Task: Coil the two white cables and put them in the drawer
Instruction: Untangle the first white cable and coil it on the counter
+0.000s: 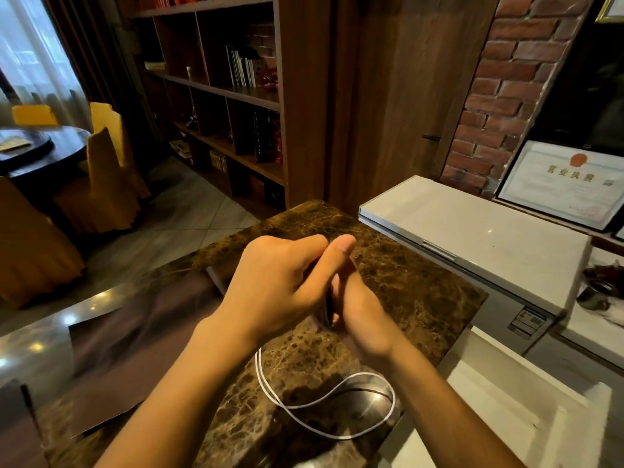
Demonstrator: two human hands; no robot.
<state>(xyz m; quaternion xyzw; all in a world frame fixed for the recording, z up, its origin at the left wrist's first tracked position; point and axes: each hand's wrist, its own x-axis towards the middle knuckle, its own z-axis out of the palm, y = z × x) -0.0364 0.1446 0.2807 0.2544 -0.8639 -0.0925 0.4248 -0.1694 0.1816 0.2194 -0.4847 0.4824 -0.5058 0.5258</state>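
A thin white cable (337, 398) lies in a loose loop on the brown marble counter (422, 298), close to me. Two of its strands run side by side up under my left wrist toward my hands. I cannot tell whether they belong to one cable or two. My left hand (277, 285) and my right hand (363, 312) are pressed together above the counter with fingers curled. The left thumb points up over the right hand. The right hand is blurred. Something dark shows in the gap between the palms. The cable's upper end is hidden inside the hands.
A white chest-like appliance (472, 231) stands against the counter's right side, with a lower white surface (506, 410) in front of it. A framed certificate (567, 184) leans on the brick wall. Wooden bookshelves (219, 96) and a table with yellow-covered chairs (101, 170) are to the left.
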